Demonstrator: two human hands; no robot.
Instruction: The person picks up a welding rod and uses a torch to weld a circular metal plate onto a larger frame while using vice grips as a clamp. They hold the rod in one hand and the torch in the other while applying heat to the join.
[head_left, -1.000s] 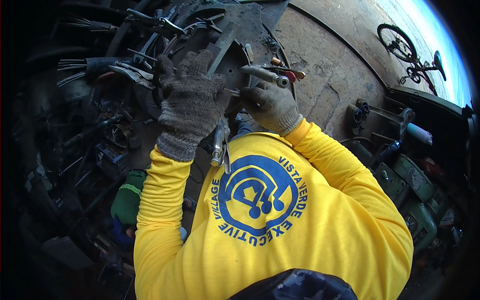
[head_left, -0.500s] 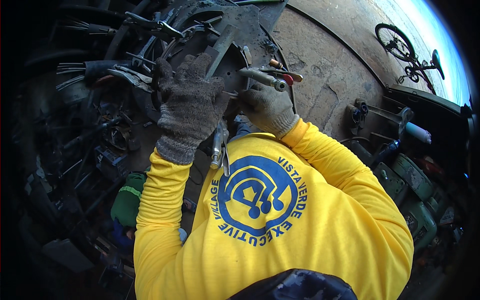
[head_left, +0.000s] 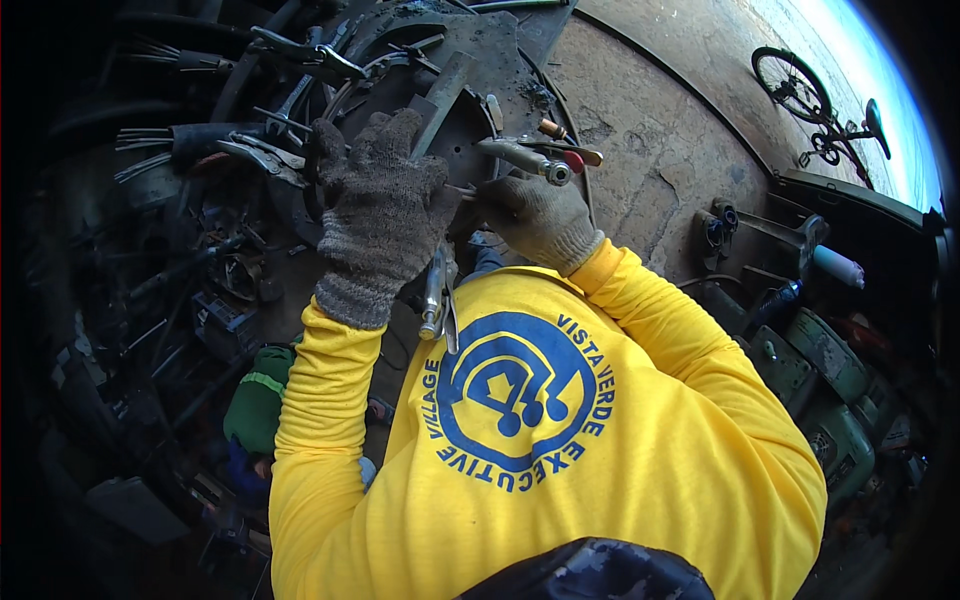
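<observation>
My left hand (head_left: 382,212), in a dark grey knit glove, lies over the near rim of a round dark metal workpiece (head_left: 462,152), its fingers bent. My right hand (head_left: 540,212), in a paler glove, is closed beside it, fingertips close to the left thumb. A thin piece shows between the hands; its kind and what lies under the fingers are hidden. Locking pliers (head_left: 520,157) grip the workpiece just above my right hand. A second pair of locking pliers (head_left: 433,295) hangs below my left hand. A flat metal bar (head_left: 445,95) lies across the workpiece.
More locking pliers (head_left: 265,157) and a wrench (head_left: 292,98) lie at the left, near bundled rods (head_left: 145,142). A person in green (head_left: 258,400) is low at the left. Green machinery (head_left: 825,350) stands right; a bicycle (head_left: 815,110) is at the far right.
The right hand and the pliers above it have shifted very slightly. My left hand stays almost in place.
</observation>
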